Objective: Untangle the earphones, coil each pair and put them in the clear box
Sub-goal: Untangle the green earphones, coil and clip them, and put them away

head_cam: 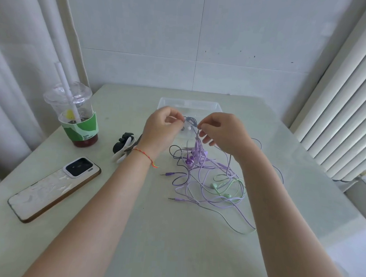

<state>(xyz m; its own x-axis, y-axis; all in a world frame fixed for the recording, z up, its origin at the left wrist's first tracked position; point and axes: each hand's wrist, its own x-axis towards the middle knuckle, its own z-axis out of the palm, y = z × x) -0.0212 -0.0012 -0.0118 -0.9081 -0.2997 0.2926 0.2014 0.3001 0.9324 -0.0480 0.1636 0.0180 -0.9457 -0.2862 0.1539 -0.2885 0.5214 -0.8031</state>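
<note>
Both hands are up over the middle of the table (pixel 130 231), and each one has hold of cord. The left hand (pixel 160 129) pinches the grey-blue cord (pixel 191 120) between thumb and fingertips, its other fingers curled in. The right hand (pixel 222 132) pinches the top of the tangle just across from it, with its lower fingers spread loose beneath the pinch. The two pinch points sit near each other, with a short grey-blue loop bridging them.

From the right hand's pinch a knotted lilac bunch (pixel 195 153) hangs straight down. So the long axis of the snarl runs vertically, from the fingers down to the table. There the cords fan out into loose loops toward the person. The mint-green earphones (pixel 219 190) lie low in that spread, under the right forearm. Two lilac jack plugs (pixel 169 174) point left, well apart from the knot.

The clear box (pixel 190 106) sits directly behind the hands, at the far side of the table. Nothing coiled can be seen in it from here. My read: untangling is barely under way, and the grey-blue pair looks like the first one out. Easing it clear probably means drawing the hands apart sideways while the lilac bunch hangs below.

Off to the left stand an iced drink cup (pixel 77 116) with a straw, a black and white hair clip (pixel 123 144), and a phone (pixel 54 187) lying face down.
</note>
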